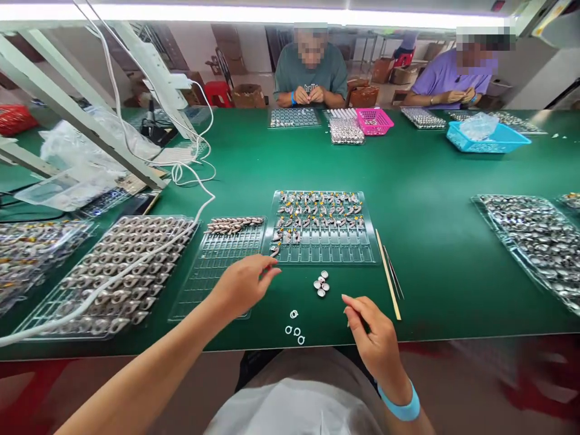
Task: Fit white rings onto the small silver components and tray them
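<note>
My left hand [244,283] reaches over the lower left corner of a clear compartment tray [326,254], thumb and forefinger slightly apart. Just beyond its fingertips is a small grey metal part with a yellow bit [275,249], in the tray's bottom row. Similar parts fill the upper rows. My right hand [372,335], with a blue wristband, hovers near the table's front edge, thumb and forefinger close together in a pinch; whatever they hold is hidden. Between my hands lie several small round metal cups [321,284] and, nearer me, several thin white rings [296,331].
Tweezers [393,272] and a wooden stick [388,275] lie right of the tray. Left are a part-filled tray [199,290], a full tray [113,272] and a white cable [113,284]; right, another full tray [534,241]. Two people sit opposite, near pink [374,121] and blue baskets [487,142].
</note>
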